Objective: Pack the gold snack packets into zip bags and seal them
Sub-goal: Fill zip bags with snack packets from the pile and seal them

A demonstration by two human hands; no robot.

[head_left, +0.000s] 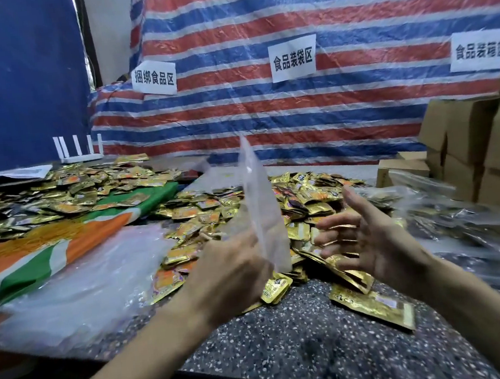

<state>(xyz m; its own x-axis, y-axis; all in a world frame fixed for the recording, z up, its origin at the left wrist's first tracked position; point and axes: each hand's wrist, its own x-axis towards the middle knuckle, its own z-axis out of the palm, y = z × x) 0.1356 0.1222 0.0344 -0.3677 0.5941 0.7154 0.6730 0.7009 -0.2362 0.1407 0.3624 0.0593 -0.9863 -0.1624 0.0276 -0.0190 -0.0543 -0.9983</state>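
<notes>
1. left hand [229, 271]: pinches the lower edge of a clear zip bag [259, 200] and holds it upright above the table [289, 339], mouth toward the top.
2. right hand [380, 237]: just beside the bag, palm toward it, thumb up, fingers loosely curled. gold shows between the fingers, but whether they grip packets or only hover over them cannot be told.
3. packets [305, 196]: a loose heap on the table behind and under both hands, with a few strays near the front edge.
4. handling, bag: judged very light, limp and slick. it will likely sag unless held near the zip rim, so take it there to keep the mouth open.
5. handling, packets: judged light, flat and slippery foil. a stack likely fans out, so squeeze it across the flat faces.
6. boxes [485, 149]: stacked at far right.
</notes>
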